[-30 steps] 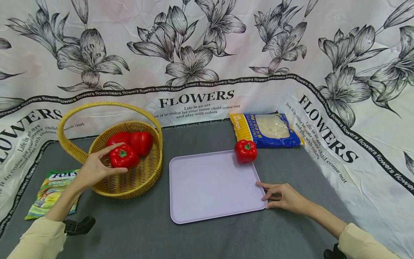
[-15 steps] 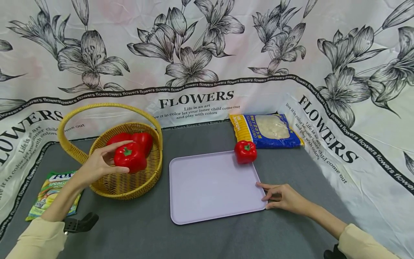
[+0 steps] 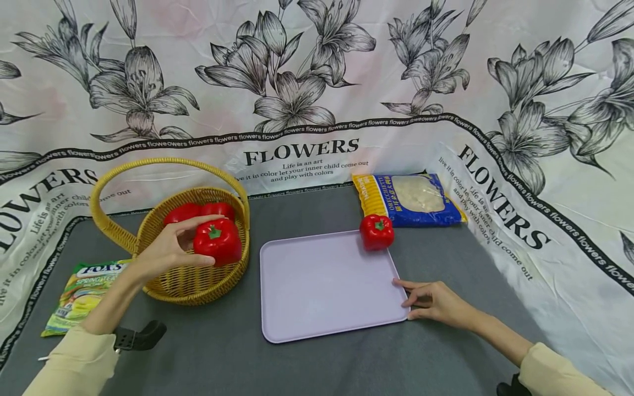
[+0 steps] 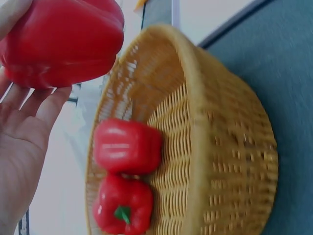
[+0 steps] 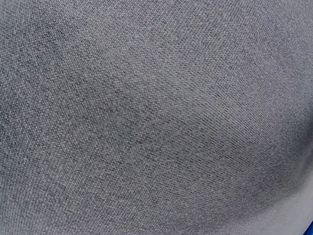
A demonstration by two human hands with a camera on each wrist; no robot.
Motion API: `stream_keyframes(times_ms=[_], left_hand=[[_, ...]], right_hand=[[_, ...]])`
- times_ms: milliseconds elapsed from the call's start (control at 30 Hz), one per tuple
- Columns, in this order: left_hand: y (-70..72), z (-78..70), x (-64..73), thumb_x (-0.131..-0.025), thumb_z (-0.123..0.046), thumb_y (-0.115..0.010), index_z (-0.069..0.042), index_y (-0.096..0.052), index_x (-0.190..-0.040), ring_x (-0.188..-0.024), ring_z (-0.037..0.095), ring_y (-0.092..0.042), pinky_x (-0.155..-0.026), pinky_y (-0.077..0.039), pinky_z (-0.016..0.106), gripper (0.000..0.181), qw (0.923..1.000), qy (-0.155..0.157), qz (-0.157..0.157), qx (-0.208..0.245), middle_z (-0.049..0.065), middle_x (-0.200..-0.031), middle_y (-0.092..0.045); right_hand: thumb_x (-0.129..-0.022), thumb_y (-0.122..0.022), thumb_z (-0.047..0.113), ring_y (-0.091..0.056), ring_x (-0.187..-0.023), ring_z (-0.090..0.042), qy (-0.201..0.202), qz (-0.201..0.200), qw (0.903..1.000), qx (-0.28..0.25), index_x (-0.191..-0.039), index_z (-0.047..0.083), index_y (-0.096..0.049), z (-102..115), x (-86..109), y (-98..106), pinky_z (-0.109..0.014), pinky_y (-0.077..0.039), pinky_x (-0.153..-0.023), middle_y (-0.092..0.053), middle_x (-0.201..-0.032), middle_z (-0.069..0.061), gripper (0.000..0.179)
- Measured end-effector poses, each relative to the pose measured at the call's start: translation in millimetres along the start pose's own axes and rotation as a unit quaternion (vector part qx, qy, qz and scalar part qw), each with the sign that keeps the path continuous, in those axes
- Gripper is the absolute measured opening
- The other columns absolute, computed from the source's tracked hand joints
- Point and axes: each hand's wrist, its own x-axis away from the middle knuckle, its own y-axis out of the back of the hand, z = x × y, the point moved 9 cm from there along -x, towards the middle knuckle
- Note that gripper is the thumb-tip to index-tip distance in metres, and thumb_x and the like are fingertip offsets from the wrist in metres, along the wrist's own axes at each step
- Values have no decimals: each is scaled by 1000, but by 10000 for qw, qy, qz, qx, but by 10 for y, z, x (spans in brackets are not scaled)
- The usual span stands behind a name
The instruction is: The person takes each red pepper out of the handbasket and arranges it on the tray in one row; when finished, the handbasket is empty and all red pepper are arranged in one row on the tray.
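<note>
A: What is held by the left hand (image 3: pixel 170 248)?

B: A glossy red, blocky bell pepper (image 3: pixel 220 247) with a short green stem (image 3: pixel 214 232). It is gripped between thumb and fingers, which are spread to about its own width and curled around its sides.

A: Where is it, and how is it turned?

B: It is held over the right part of a round, yellow woven basket (image 3: pixel 193 287) with an arched handle. The stem end is turned upward and tipped toward the head camera; the stem-to-base axis is near upright, and the body is about as wide as it is long.

A: What is contained in the basket?

B: Two more red peppers (image 4: pixel 128 148), set side by side and touching.

A: And the right hand (image 3: pixel 438 305)?

B: Its fingertips are laid at the right edge of a flat, lilac rectangular tray (image 3: pixel 327 291). Only grey cloth (image 5: pixel 146 117) is caught clearly by the right wrist camera, so whether the rim is pinched or merely touched cannot be told.

A: What is seen at the tray's far right corner?

B: Another red pepper (image 3: pixel 376 234), stem up, near a blue-and-yellow plastic pasta bag (image 3: pixel 416 198).
</note>
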Motion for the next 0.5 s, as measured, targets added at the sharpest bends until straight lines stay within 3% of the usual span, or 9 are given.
stream_keyframes(times_ms=[200,500], left_hand=[[-168,-80,-143,-76,-9,-76,-9,-46,-141,-117,35,-45,-80,-56,35,71,9995,-195,229,137,15,-132,-46],[-393,-167,-347,-75,-8,-78,-6,-47,-139,-118,34,-47,-84,-55,36,72,9972,-339,522,417,15,-131,-50]], right_hand=[[-84,-74,21,-44,-129,-11,27,3,10000,-12,-97,17,-71,-19,4,4,-17,-48,-87,-47,-138,-24,14],[-84,-74,22,-44,-129,-12,62,-28,10000,-42,-97,17,-71,-10,2,7,-18,-49,-87,-48,-138,-24,14]])
